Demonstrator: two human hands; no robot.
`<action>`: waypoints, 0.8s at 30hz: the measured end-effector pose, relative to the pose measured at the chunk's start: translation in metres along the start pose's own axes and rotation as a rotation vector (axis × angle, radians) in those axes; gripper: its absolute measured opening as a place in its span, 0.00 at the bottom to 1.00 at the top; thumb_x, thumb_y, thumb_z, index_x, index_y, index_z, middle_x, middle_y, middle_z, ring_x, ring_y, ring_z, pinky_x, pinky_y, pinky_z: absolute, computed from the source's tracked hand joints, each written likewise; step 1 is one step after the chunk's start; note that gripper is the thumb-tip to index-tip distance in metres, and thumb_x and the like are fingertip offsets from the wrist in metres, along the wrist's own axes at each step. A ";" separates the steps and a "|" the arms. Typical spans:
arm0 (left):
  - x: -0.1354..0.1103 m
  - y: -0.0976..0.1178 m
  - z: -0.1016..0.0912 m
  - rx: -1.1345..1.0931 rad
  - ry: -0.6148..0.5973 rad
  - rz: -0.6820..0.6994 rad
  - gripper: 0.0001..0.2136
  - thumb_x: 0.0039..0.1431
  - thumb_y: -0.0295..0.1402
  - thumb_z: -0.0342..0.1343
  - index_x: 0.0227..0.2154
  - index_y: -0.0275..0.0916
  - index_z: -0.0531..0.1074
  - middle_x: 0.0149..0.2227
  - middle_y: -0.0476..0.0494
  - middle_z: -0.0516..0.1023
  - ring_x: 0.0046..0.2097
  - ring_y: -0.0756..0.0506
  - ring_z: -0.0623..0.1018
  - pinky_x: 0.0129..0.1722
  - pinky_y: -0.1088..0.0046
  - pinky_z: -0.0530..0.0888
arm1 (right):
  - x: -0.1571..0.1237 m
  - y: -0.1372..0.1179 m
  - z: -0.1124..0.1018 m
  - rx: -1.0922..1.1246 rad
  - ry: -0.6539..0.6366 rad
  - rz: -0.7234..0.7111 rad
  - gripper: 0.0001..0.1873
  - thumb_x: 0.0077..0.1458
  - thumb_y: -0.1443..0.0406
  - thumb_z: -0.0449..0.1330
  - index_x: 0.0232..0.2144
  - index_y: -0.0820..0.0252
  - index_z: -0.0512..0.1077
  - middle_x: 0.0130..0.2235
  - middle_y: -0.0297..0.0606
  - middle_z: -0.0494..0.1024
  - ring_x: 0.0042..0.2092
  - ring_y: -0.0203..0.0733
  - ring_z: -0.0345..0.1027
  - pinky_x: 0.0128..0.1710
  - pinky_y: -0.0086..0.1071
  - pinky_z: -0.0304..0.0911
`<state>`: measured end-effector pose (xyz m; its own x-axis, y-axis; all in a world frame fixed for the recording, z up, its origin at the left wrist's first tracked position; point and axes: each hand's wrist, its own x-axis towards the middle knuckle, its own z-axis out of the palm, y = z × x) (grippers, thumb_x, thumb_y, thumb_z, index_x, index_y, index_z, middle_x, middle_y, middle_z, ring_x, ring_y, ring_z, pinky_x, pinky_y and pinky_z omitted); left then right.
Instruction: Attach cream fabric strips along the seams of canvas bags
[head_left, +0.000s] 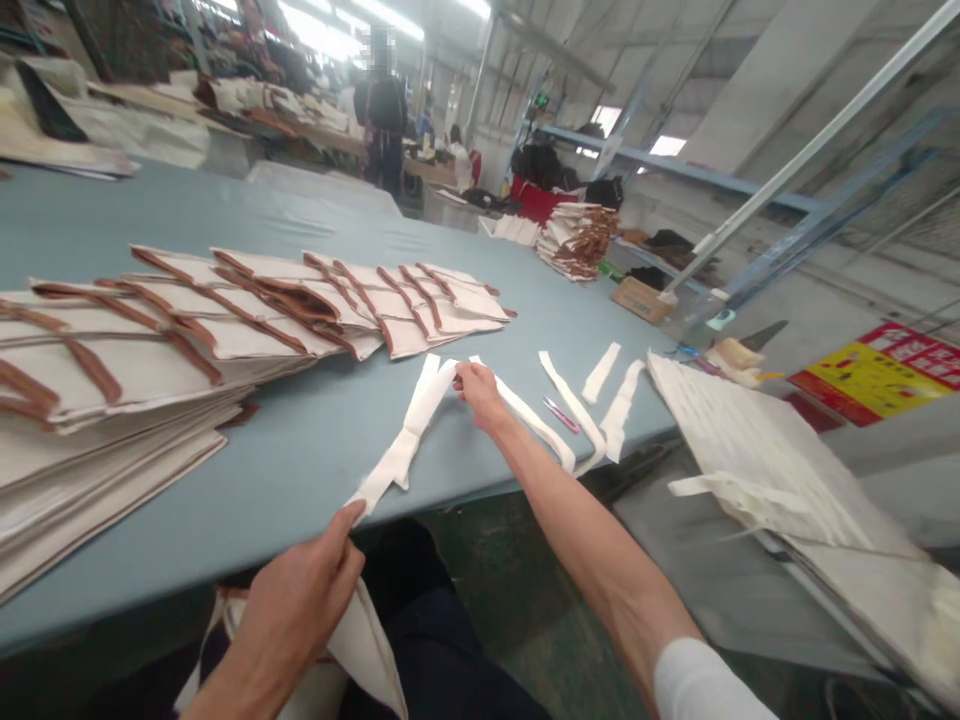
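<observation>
A long white fabric strip (409, 437) lies stretched across the blue table (315, 450), folded over on itself. My left hand (300, 600) pinches its near end at the table's front edge. My right hand (480, 392) grips its far end, fingers closed on the cloth. Several more white strips (592, 405) lie just right of my right hand, with a small pink-handled tool (561, 415) among them. A piece of white cloth (367, 650) hangs in my lap under the left hand.
Stacks of cream bags with brown straps (187, 320) cover the table's left side. A pile of white fabric (757, 450) rests at the right. Another bag stack (577, 240) sits at the far end. A person (384, 110) stands in the distance.
</observation>
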<state>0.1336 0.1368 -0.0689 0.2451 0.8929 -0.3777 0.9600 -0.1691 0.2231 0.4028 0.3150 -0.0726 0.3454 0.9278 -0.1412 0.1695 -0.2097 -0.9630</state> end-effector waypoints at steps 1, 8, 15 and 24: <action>-0.002 0.001 -0.003 -0.004 0.004 -0.018 0.27 0.79 0.32 0.41 0.75 0.43 0.65 0.42 0.40 0.92 0.48 0.33 0.91 0.43 0.63 0.78 | 0.002 0.002 0.000 0.015 -0.012 0.021 0.20 0.73 0.56 0.66 0.60 0.61 0.76 0.58 0.45 0.81 0.53 0.49 0.80 0.52 0.47 0.80; 0.010 0.030 -0.031 0.117 -0.037 0.039 0.32 0.78 0.30 0.43 0.82 0.44 0.53 0.45 0.36 0.91 0.50 0.31 0.91 0.45 0.60 0.80 | -0.008 0.015 0.011 0.123 -0.119 0.097 0.19 0.73 0.56 0.66 0.59 0.61 0.77 0.57 0.45 0.81 0.52 0.48 0.80 0.52 0.47 0.80; 0.043 0.039 -0.033 0.148 -0.056 0.096 0.30 0.76 0.28 0.44 0.78 0.42 0.63 0.48 0.27 0.91 0.50 0.27 0.90 0.49 0.53 0.83 | 0.010 -0.011 0.007 0.275 -0.116 0.080 0.17 0.74 0.56 0.66 0.56 0.62 0.77 0.54 0.44 0.82 0.49 0.46 0.81 0.49 0.43 0.81; 0.041 0.040 -0.031 0.148 -0.090 0.077 0.31 0.76 0.25 0.45 0.79 0.41 0.61 0.45 0.27 0.91 0.49 0.26 0.91 0.50 0.49 0.84 | 0.093 -0.045 0.022 0.296 0.121 0.135 0.20 0.73 0.57 0.67 0.61 0.60 0.76 0.58 0.46 0.80 0.53 0.49 0.80 0.52 0.47 0.81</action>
<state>0.1781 0.1793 -0.0477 0.3235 0.8350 -0.4452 0.9457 -0.3011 0.1225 0.4069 0.4175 -0.0471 0.4561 0.8510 -0.2604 -0.1540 -0.2127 -0.9649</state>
